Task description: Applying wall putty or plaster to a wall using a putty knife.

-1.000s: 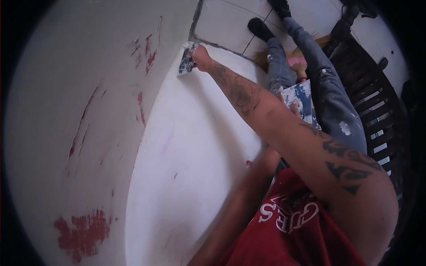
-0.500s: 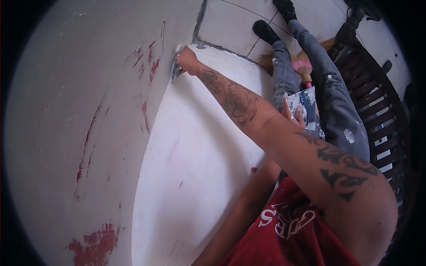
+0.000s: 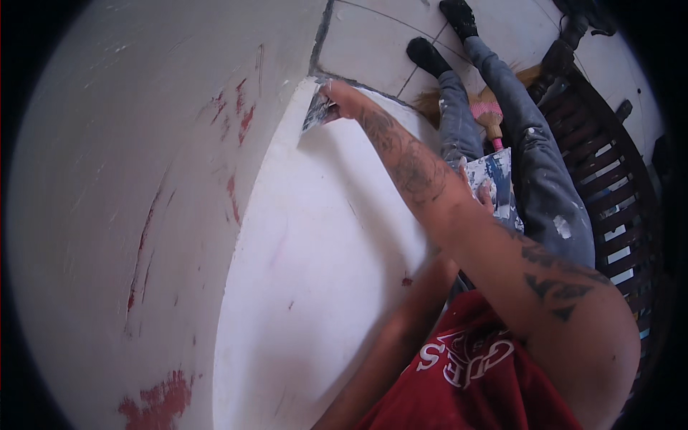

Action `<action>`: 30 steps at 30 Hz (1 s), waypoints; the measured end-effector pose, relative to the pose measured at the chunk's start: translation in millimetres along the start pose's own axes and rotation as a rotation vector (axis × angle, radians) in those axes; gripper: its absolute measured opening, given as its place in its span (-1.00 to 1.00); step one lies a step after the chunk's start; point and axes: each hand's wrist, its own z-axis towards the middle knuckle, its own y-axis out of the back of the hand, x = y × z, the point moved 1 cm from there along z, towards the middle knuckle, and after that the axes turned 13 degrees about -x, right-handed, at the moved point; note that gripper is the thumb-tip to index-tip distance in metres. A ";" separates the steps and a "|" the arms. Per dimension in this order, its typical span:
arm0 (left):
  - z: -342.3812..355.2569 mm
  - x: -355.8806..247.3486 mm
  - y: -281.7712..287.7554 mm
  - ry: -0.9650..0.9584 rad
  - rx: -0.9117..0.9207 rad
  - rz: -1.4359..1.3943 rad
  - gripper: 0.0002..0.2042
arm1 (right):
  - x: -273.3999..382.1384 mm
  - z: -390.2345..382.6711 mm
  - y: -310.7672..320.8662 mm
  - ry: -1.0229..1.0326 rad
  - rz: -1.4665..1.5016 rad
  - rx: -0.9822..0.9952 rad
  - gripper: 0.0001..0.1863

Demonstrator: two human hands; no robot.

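My right hand (image 3: 340, 100) reaches across to the far end of a white surface (image 3: 308, 236), its tattooed forearm stretched over it. In its closed fingers is a broad metal putty knife (image 3: 315, 112), smeared with white, its blade against that surface near the corner. Lower and to the right, by my thigh, my left hand (image 3: 479, 192) grips a flat plate (image 3: 494, 175) smeared with white and dark blue-grey filler. The right arm partly covers the left hand and forearm.
A grey wall (image 3: 179, 143) with red scraped patches rises along the left. Beyond lie floor tiles (image 3: 376, 43) with a dark joint. Close to my legs are a straw broom (image 3: 491, 118) with pink binding and a dark slatted wooden bench (image 3: 609, 165).
My right hand and the putty knife have moved right and slightly down, from the grey wall's edge onto the white surface. The left hand with the plate stays nearly in place.
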 end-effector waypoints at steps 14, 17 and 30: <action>-0.5 1.8 3.4 0.053 0.098 0.021 -0.47 | -5.0 42.1 -33.5 0.602 -0.030 -0.618 -0.81; 0.5 4.0 1.6 0.063 0.107 0.021 -0.47 | -8.1 30.2 -46.7 0.664 -0.002 -0.522 -0.78; 5.0 3.5 -2.4 0.099 0.149 0.038 -0.47 | -9.1 11.2 -80.6 0.734 -0.276 -0.622 -0.62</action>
